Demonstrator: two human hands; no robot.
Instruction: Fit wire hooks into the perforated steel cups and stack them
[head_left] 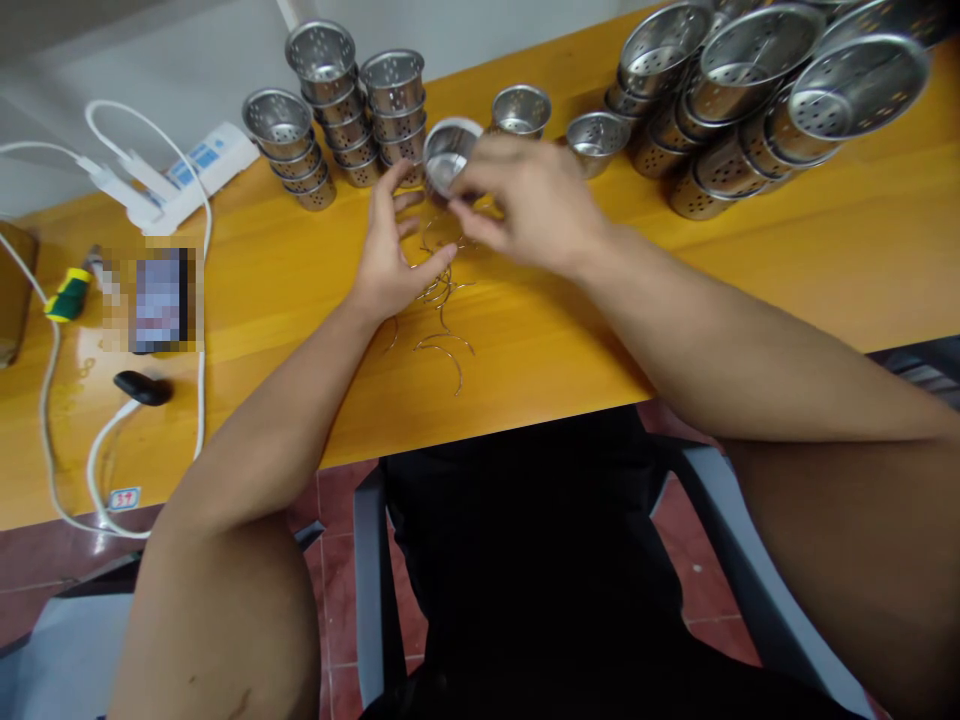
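Observation:
A shiny metal cup (444, 158) is tilted with its mouth towards me, just past a small pile of bent wires (442, 285) on the yellow table. My right hand (525, 205) is slightly blurred; its thumb and fingers are closed at the cup's right rim. To the left, my left hand (394, 245) is open, fingers spread and curved around the cup's near side, the thumb over the wires. Whether its fingertips touch the cup I cannot tell. Behind my right hand stand a perforated metal cup (523, 112) and a lower one (596, 140).
Stacked perforated cups (289, 150) stand at the back left, with more stacks (720, 120) at the back right. On the left lie a power strip (199, 175) with white cables, a green-and-yellow handled tool (69, 295), a blurred-out phone-like object (161, 300) and a black plug-like piece (142, 388).

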